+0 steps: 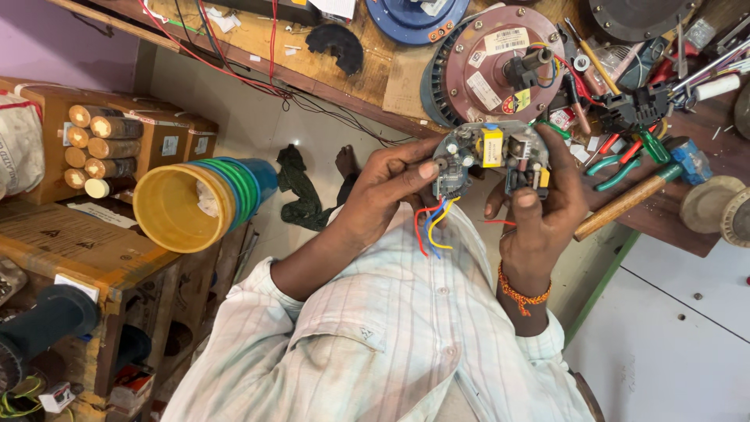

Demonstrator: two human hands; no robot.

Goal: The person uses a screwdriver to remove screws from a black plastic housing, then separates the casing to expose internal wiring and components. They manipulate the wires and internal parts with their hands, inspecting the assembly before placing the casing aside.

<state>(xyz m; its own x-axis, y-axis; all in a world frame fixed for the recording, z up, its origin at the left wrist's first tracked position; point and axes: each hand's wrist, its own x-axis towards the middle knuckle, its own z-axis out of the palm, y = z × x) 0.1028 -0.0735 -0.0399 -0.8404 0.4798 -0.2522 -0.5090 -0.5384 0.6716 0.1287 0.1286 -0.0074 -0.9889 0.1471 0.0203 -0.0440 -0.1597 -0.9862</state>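
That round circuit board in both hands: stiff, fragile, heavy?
The circuit board probably stays stiff, spanning left hand to right hand without sagging. Likely light, pinched by fingertips. Its upright parts look snaggable, and the wires dangle floppy.

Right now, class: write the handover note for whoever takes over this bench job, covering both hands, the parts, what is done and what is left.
Left hand: fingers grip the left edge of the round circuit board, thumb on top.
Right hand: holds the board's right side, thumb by the black connector.
Board is held up in front of the chest; its red, blue and yellow wires hang loose.
Fan motor lies on the bench beyond, pliers beside it.
Done: board is out and in hand.
Left: wires are unconnected.
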